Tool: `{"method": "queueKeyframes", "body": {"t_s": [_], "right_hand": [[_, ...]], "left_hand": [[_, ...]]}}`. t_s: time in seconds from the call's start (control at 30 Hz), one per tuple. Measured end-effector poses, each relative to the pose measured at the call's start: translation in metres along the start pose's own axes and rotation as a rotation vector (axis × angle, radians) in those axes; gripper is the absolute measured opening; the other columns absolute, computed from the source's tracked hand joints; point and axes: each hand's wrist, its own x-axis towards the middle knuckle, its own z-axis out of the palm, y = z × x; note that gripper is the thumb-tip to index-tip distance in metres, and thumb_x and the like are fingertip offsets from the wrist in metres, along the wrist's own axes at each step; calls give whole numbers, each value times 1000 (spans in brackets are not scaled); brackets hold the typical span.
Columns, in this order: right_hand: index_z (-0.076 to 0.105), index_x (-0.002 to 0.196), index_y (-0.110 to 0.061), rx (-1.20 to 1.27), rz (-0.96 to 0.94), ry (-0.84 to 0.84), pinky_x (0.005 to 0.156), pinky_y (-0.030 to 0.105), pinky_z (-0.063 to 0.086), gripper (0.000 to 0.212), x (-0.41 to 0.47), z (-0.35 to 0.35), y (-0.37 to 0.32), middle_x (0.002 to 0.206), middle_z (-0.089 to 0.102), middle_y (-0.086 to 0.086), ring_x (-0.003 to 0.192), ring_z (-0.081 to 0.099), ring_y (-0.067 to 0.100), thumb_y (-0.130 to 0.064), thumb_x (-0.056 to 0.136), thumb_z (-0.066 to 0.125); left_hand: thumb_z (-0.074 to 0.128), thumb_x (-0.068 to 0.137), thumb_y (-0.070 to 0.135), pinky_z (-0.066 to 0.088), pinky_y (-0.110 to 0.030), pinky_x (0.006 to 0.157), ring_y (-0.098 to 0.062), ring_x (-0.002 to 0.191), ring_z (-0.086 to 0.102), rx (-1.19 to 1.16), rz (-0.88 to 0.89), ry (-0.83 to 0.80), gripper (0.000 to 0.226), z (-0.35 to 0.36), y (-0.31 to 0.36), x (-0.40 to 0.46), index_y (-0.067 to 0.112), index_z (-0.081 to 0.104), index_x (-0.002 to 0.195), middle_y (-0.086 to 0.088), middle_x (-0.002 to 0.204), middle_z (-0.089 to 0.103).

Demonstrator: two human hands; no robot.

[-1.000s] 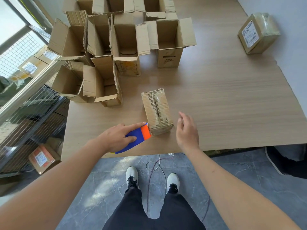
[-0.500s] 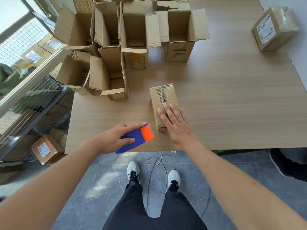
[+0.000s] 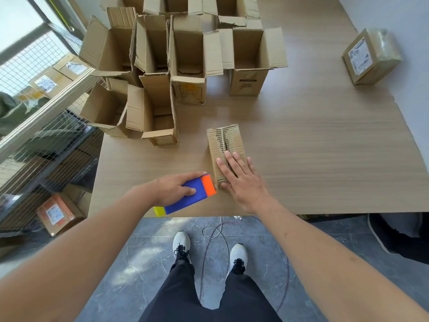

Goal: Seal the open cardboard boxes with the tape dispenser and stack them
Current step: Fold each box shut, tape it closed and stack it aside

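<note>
Your left hand (image 3: 171, 188) grips the tape dispenser (image 3: 185, 197), fingers curled round its blue body, orange end just beside the closed box (image 3: 224, 145). Your right hand (image 3: 241, 180) lies flat on that box's top, fingers straight across the centre seam. The box stands near the table (image 3: 325, 163) front edge; bare tabletop stretches wide to its right. Beyond it the open boxes (image 3: 185, 63) cluster at the far left, flaps up, interiors showing only their bottom flaps. A taped, labelled box (image 3: 369, 56) sits alone near the far right edge.
</note>
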Motion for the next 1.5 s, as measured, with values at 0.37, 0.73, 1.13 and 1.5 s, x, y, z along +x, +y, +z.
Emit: {"method": "queueKeyframes", "body": {"t_s": [0.37, 0.73, 1.13, 1.5], "right_hand": [[20, 162, -29, 75, 140, -85, 127, 45, -6, 75, 7, -16, -19, 171, 11, 3, 158, 5, 23, -65, 97, 35], [38, 148, -9, 42, 231, -59, 128, 44, 5, 70, 20, -28, -37, 159, 35, 12, 155, 19, 33, -11, 84, 66], [59, 107, -21, 96, 150, 83, 68, 35, 52, 25, 7, -51, 3, 108, 55, -5, 100, 55, 22, -14, 83, 60], [46, 142, -31, 96, 326, -68, 105, 44, 43, 65, 33, -33, -45, 137, 35, 15, 131, 36, 37, -52, 83, 67]], "left_hand": [[46, 104, 41, 34, -35, 83, -23, 103, 50, 152, -56, 65, 56, -10, -6, 7, 62, 23, 151, 2, 130, 59], [58, 101, 38, 48, -43, 91, -19, 97, 56, 12, 233, 202, 73, -33, -12, -37, 76, 13, 143, 1, 108, 53], [72, 93, 21, 48, -45, 93, -20, 102, 53, -27, 384, 269, 83, -52, -22, -49, 67, 28, 148, 2, 113, 50], [74, 83, -2, 42, -35, 106, -10, 126, 48, -59, 499, 254, 87, -43, -44, -42, 51, 44, 145, 14, 133, 45]]}}
